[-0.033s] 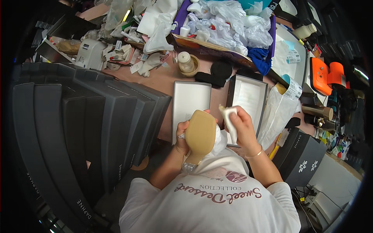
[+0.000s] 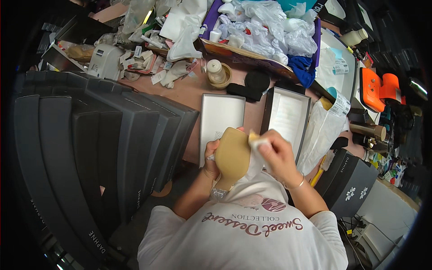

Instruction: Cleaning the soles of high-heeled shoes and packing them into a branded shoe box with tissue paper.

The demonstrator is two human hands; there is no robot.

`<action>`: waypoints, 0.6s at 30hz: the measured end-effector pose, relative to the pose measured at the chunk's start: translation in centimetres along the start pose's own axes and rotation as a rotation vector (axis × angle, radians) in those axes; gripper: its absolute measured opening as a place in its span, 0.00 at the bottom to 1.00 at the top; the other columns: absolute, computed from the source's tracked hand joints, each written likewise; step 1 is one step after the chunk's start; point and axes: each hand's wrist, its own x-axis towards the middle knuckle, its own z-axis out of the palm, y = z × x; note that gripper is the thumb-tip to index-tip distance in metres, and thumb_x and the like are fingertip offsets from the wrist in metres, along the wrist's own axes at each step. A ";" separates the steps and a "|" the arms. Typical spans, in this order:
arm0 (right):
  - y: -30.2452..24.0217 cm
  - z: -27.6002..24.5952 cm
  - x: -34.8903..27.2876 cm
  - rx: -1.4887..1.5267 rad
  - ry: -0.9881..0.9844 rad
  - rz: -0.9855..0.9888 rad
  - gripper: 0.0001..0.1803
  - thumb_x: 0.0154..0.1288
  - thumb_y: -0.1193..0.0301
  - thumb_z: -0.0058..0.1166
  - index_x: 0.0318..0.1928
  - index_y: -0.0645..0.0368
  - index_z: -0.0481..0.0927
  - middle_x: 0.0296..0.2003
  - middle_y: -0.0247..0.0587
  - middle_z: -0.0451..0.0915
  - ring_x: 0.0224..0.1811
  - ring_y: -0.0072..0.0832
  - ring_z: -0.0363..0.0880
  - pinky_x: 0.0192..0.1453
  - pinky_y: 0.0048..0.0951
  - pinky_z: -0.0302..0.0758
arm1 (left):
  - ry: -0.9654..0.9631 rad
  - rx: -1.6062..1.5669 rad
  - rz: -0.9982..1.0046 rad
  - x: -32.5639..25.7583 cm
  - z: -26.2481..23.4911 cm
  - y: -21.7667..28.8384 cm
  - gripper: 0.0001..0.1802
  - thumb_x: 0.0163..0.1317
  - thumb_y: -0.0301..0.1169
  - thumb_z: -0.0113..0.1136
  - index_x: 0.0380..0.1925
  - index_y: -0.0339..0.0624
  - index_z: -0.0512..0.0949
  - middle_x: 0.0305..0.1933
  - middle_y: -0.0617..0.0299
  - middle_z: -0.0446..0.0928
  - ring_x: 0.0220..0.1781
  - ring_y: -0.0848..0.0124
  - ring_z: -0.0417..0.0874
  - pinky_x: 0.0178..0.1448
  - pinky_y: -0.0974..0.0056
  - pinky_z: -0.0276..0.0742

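Note:
My left hand (image 2: pixel 211 157) is closed around a shoe (image 2: pixel 232 153), its tan sole turned up toward me. Clear plastic (image 2: pixel 219 194) wraps the narrow end of the shoe, close to my shirt. Pinched in my right hand (image 2: pixel 280 155) is a white cloth (image 2: pixel 258 143) with a yellowish tip, right by the sole's right edge; whether it touches is unclear from blur. White wrapping hangs between the shoe and my right hand. Beyond the hands lie a shallow white-lined box lid (image 2: pixel 221 114) and an open shoe box (image 2: pixel 288 119) with white inside.
Dark shoe boxes (image 2: pixel 135 148) stand in a row at left. A purple-edged carton (image 2: pixel 252 53) full of plastic bags sits at the back. Near it are a bottle in a cup (image 2: pixel 217 74) and a black round item (image 2: pixel 257 81). A yellow-handled brush (image 2: pixel 322 168) lies at right.
My right hand has moved left with the cloth, up to the sole's edge. The shoe and my left hand stay nearly in place.

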 end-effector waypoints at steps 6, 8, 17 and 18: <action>-1.2 0.5 -0.3 -0.730 -0.277 -0.413 0.09 0.52 0.69 0.59 0.34 0.54 0.76 0.21 0.35 0.66 0.21 0.33 0.72 0.23 0.34 0.69 | 0.050 0.104 -0.088 -0.3 0.3 -1.8 0.38 0.58 0.52 0.45 0.64 0.38 0.60 0.57 0.52 0.71 0.55 0.67 0.74 0.59 0.64 0.71; 0.3 0.0 2.6 -0.806 -0.111 -0.304 0.08 0.56 0.68 0.59 0.34 0.56 0.75 0.23 0.39 0.69 0.22 0.36 0.73 0.23 0.36 0.69 | 0.005 0.069 -0.181 0.0 -2.9 -2.8 0.37 0.60 0.50 0.44 0.65 0.39 0.59 0.57 0.53 0.71 0.53 0.69 0.75 0.56 0.64 0.72; 7.4 -5.9 7.5 1.005 0.039 0.471 0.13 0.71 0.61 0.46 0.45 0.57 0.71 0.24 0.30 0.66 0.20 0.17 0.60 0.20 0.19 0.58 | 0.080 0.169 0.118 1.1 -1.0 0.6 0.39 0.59 0.53 0.40 0.65 0.39 0.60 0.57 0.49 0.72 0.50 0.66 0.77 0.53 0.65 0.73; 7.1 -6.0 7.4 1.097 0.035 0.491 0.14 0.71 0.60 0.45 0.45 0.58 0.71 0.24 0.30 0.65 0.19 0.16 0.56 0.20 0.20 0.55 | 0.100 0.143 0.157 1.0 -1.3 1.1 0.38 0.59 0.54 0.40 0.64 0.39 0.61 0.57 0.49 0.72 0.49 0.66 0.77 0.52 0.65 0.74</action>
